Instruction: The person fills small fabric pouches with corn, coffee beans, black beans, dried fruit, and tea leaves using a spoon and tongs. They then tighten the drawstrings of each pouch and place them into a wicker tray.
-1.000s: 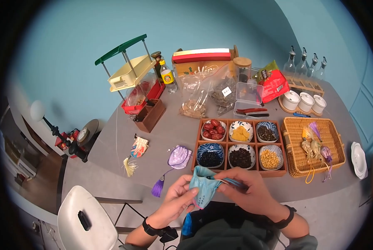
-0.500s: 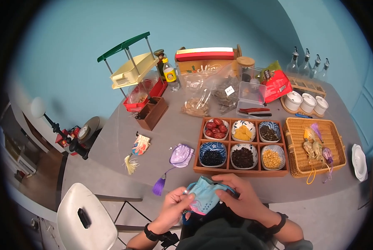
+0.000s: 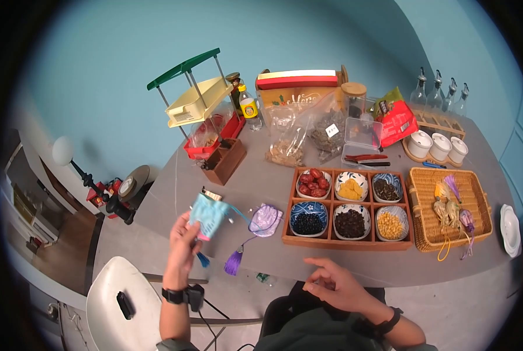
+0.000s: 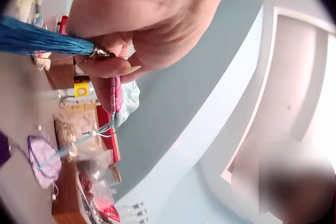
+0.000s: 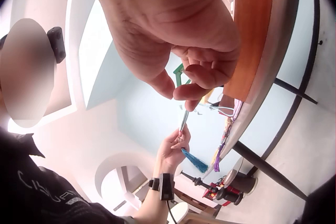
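Observation:
My left hand (image 3: 182,243) pinches a light blue drawstring pouch (image 3: 207,212) with a pink bottom, held up over the table's left part. A dark blue tassel (image 4: 47,37) hangs from the pouch, and its thin cord stretches toward a lilac pouch (image 3: 266,220) with a purple tassel (image 3: 233,262) lying on the table. Behind the blue pouch, another small pouch is mostly hidden, only its pale top (image 3: 211,194) showing. My right hand (image 3: 340,286) hovers by the table's front edge, its fingers loosely bent around nothing.
A wooden compartment tray (image 3: 348,244) bears bowls of red dates, black beans, yellow kernels and other dried goods. To its right lies a wicker basket (image 3: 420,234) with tasselled pouches. Behind stand a brown wooden box (image 3: 229,167), plastic bags (image 3: 285,146) and white lidded jars (image 3: 441,147).
My left hand has carried the blue pouch from in front of the tray left and forward, over the patterned pouch. My right hand has let go of it and stayed near the front edge.

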`<state>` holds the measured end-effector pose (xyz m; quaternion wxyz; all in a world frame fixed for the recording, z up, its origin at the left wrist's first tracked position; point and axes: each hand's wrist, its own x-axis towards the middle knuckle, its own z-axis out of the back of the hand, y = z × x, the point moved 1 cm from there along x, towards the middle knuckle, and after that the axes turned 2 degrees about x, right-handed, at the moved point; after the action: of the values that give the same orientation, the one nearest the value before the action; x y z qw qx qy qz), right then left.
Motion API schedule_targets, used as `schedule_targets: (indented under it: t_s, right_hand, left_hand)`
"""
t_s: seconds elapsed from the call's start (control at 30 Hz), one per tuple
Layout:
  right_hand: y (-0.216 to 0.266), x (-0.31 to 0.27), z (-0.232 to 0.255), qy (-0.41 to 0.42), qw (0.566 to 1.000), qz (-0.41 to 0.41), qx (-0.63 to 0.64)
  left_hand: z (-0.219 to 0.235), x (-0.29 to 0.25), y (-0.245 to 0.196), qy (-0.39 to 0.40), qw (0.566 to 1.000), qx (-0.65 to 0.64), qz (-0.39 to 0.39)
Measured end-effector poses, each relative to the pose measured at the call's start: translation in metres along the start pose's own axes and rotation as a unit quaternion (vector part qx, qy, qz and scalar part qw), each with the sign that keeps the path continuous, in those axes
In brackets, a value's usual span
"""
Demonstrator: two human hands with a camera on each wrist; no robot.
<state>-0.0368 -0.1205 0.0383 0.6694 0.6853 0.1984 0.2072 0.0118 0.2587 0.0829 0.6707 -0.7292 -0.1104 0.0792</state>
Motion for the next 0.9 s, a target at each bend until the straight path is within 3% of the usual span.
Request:
schedule_targets:
  t_s: [0.23, 0.33, 0.63, 0.9]
  right_hand:
    - [-0.013, -0.009, 0.000, -0.012, 1.000, -0.017, 0.018]
    - [-0.021, -0.013, 0.001, -0.013, 0.998, -0.040, 0.035]
    - [-0.031, -0.024, 0.003, 0.010, 0.997, -0.064, 0.033]
    - [-0.037, -0.031, 0.001, 0.008, 0.997, -0.060, 0.048]
  left_hand:
    - [0.045, 0.068, 0.003, 0.001, 0.999, 0.010, -0.043]
    - [0.046, 0.072, 0.011, 0.026, 0.999, 0.031, 0.000]
    - [0.032, 0.072, 0.025, 0.002, 0.991, 0.130, 0.010]
    - [0.011, 0.064, 0.036, 0.072, 0.976, 0.201, 0.045]
